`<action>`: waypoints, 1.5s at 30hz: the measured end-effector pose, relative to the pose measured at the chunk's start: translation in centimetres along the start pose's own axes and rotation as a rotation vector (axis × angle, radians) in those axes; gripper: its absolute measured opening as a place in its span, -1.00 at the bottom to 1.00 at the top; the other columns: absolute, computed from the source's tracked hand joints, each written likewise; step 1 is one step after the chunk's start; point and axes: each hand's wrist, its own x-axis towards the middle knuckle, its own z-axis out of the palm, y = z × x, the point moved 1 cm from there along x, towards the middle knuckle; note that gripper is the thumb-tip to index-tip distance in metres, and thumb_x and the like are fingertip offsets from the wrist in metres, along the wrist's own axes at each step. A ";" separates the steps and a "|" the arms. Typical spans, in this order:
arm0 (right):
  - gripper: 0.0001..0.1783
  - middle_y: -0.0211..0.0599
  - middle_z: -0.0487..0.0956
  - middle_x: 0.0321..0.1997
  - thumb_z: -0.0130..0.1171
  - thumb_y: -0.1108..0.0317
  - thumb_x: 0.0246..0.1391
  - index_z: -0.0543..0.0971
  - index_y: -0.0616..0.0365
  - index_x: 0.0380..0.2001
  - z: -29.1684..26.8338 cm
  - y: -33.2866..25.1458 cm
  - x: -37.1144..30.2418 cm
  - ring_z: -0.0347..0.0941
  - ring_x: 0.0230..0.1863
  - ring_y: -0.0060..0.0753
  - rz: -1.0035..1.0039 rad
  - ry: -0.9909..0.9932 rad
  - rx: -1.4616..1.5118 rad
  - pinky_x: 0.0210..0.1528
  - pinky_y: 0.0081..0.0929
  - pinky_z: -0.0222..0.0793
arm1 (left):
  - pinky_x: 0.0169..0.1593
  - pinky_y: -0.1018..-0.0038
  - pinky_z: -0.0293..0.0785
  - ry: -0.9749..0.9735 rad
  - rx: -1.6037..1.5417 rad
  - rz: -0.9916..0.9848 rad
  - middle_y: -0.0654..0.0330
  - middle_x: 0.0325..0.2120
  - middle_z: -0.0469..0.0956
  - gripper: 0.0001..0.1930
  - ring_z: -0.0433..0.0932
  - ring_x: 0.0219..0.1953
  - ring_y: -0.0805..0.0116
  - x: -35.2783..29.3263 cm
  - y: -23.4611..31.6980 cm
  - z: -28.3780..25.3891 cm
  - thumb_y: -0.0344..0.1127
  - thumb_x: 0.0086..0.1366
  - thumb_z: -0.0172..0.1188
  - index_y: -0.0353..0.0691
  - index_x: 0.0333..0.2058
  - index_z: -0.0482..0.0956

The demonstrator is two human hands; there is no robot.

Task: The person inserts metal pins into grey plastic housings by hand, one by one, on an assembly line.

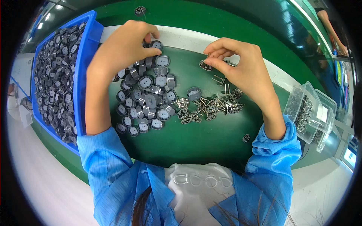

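Observation:
My left hand (130,39) reaches over the far end of a pile of grey plastic caps (145,82). Its thumb and forefinger are apart, with one cap (156,44) between them; I see no firm grip. Across the mat, my right hand (239,60) pinches a small dark metal piece (205,65) between thumb and fingertips. Part of that piece is hidden by the fingers. Below my right hand lies a heap of small metal parts with long pins (209,107). A lone grey cap (194,93) rests just beyond the heap.
At the left stands a blue bin (81,75) full of grey caps. Clear plastic boxes (311,113) with small metal parts sit at the right. Single metal parts lie near the right sleeve (246,138) and beyond the white ledge (140,10). Another person's arm (332,32) shows far right.

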 end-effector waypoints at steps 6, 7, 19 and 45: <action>-0.84 -0.20 0.66 -0.42 0.32 0.54 -0.07 0.64 0.24 -0.34 0.4 -0.2 0.2 0.63 -0.38 -0.32 -0.101 0.050 -0.020 -0.23 -0.45 0.56 | -0.16 0.36 0.49 0.148 -0.245 0.295 0.05 -0.34 0.61 -0.70 0.56 -0.29 0.14 0.7 2.3 2.5 -0.49 -0.04 0.33 -0.32 -0.24 0.61; -0.84 -0.21 0.66 -0.41 0.33 0.54 -0.07 0.64 0.23 -0.34 0.4 -0.1 0.2 0.63 -0.38 -0.33 -0.103 0.074 -0.016 -0.22 -0.45 0.57 | -0.17 0.37 0.50 0.125 -0.299 0.330 0.03 -0.32 0.61 -0.68 0.56 -0.27 0.09 1.0 2.6 3.5 -0.52 -0.03 0.30 -0.34 -0.22 0.59; -0.84 -0.32 0.68 -0.39 0.38 0.55 -0.12 0.65 0.22 -0.38 1.2 1.1 0.2 0.63 -0.40 -0.37 -0.163 0.179 -0.015 -0.27 -0.53 0.59 | -0.15 0.52 0.55 0.087 -0.725 0.193 0.18 -0.33 0.59 -0.70 0.60 -0.31 0.41 0.8 4.3 5.1 -0.54 0.02 0.32 -0.38 -0.24 0.51; -0.68 -0.28 0.62 -0.18 0.28 0.64 -0.01 0.56 0.29 -0.13 1.7 -0.8 -0.7 0.58 -0.11 -0.40 -0.245 0.275 -0.159 -0.01 -0.50 0.50 | 0.05 0.50 0.53 0.020 -1.295 0.022 0.03 -0.11 0.60 -0.68 0.60 -0.06 0.35 -0.1 5.2 4.1 -0.62 0.16 0.22 -0.45 -0.07 0.53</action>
